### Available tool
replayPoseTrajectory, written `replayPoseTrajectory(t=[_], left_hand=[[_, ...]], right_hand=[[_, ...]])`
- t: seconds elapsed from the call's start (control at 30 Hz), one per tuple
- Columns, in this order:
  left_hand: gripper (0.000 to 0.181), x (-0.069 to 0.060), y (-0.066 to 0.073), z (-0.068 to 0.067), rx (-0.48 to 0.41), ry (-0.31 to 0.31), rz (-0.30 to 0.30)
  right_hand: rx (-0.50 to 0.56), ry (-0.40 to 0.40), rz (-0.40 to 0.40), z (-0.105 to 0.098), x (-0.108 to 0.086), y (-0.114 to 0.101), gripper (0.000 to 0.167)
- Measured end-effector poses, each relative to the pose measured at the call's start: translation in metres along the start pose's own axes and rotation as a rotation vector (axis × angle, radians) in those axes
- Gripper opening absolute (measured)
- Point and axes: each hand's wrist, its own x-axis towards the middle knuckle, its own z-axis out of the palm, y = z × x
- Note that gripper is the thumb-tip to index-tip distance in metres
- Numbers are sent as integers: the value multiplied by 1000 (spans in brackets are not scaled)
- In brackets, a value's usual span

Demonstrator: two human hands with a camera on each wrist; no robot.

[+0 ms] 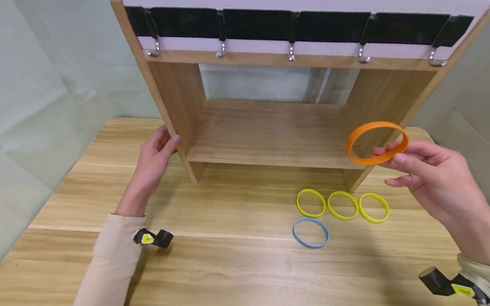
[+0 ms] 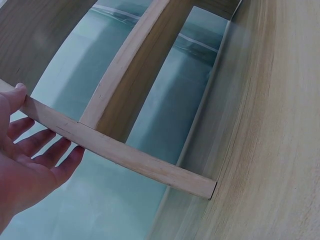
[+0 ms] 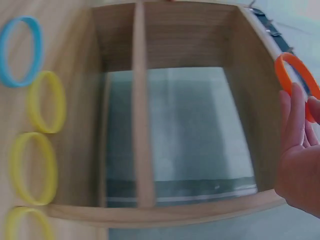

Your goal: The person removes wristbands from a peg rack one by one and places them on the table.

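Note:
An orange silicone wristband [image 1: 354,138] is pinched between the thumb and fingers of my right hand [image 1: 445,183], raised in front of the right side of a wooden shelf rack [image 1: 246,134]. In the right wrist view the same wristband [image 3: 283,75] stands up from the fingertips. My left hand [image 1: 151,162] holds the front edge of the rack's left side panel, thumb at the front and fingers on the outer side. The left wrist view shows that hand [image 2: 30,160] against the panel edge [image 2: 135,157]. Metal hooks [image 1: 292,51] line the rack's top front.
Three yellow wristbands [image 1: 297,203] lie in a row on the wooden table [image 1: 235,277], before the rack's right leg. Nearer me lies a blue wristband [image 1: 294,233]. Pale green cloth [image 1: 40,60] hangs around the table.

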Motion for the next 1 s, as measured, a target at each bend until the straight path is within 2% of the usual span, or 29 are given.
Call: replayPoseTrajectory(t=[0.2, 0.43, 0.53, 0.77, 0.93, 1.0], left_hand=[[53, 1, 1, 0, -6, -11, 3], [53, 0, 1, -1, 6, -4, 6], [53, 0, 0, -1, 9, -5, 8], [52, 0, 0, -1, 13, -4, 14], [52, 0, 0, -1, 23, -7, 16], [52, 0, 0, -1, 23, -7, 17]], right_hand=[[15, -103, 81, -19, -21, 25, 35], [23, -117, 187, -42, -40, 45, 39], [-11, -110, 238, -49, -47, 55, 39], [-153, -64, 380, -63, -55, 75, 35], [-370, -75, 480, -70, -58, 83, 26], [-444, -72, 524, -72, -58, 85, 33]])
